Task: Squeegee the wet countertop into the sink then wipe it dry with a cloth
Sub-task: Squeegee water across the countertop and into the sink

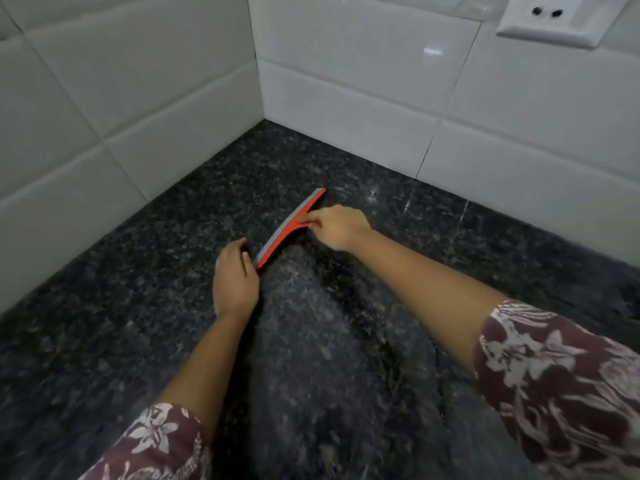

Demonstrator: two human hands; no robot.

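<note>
Squeegee [292,223]: red-orange with a grey blade, lying slantwise on the counter [138,306], blade edge down on the stone, not far from the wall corner.
Right grip [341,228]: fingers curled round the short handle at the middle of the squeegee, holding it.
Left grip [235,278]: set at the near, lower end of the blade, fingertips touching that end; whether it pinches the end or only rests against it cannot be told.
Counter surface: dark speckled stone, with a paler smeared band running from the squeegee toward the camera between the forearms.
Surroundings: white tiled walls [346,81] meet in a corner; a white socket [554,19] sits at upper right.
Sleeves [561,382]: maroon with a pale floral print.
</note>
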